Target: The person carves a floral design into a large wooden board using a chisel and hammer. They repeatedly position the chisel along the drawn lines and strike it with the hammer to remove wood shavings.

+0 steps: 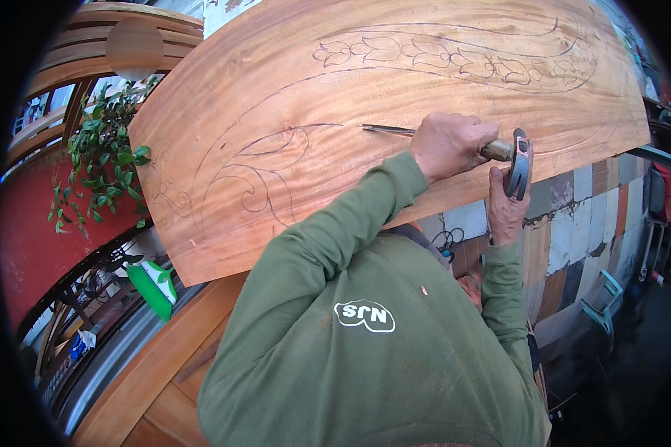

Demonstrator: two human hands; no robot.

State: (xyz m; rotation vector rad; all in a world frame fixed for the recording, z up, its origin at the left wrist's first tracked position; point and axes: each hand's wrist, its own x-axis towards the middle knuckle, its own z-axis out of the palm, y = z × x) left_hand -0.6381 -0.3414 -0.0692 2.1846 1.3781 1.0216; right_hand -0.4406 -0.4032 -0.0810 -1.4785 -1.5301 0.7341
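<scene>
A broad reddish-brown wooden board [328, 179] lies in front of me, with leafy scrolls and curved lines drawn on it in dark strokes. My left hand [455, 144] is closed around a chisel [388, 130]. Its narrow blade points left, with the tip at the end of a drawn curve, and its wooden handle sticks out to the right of my fist. In my right hand [508, 211], beside the board's near edge, is a hammer [520, 167]. The hammer's dark metal head is up against the end of the chisel handle, touching or nearly so. My fingers hide most of the hammer's handle.
On the left, a leafy plant [104, 160] hangs by a red surface [33, 223], and a green brush [153, 287] is below it. A panelled wooden piece [138, 372] lies at the lower left. Patchwork tiles [574, 223] and a light-blue plastic stool [604, 305] are on the right.
</scene>
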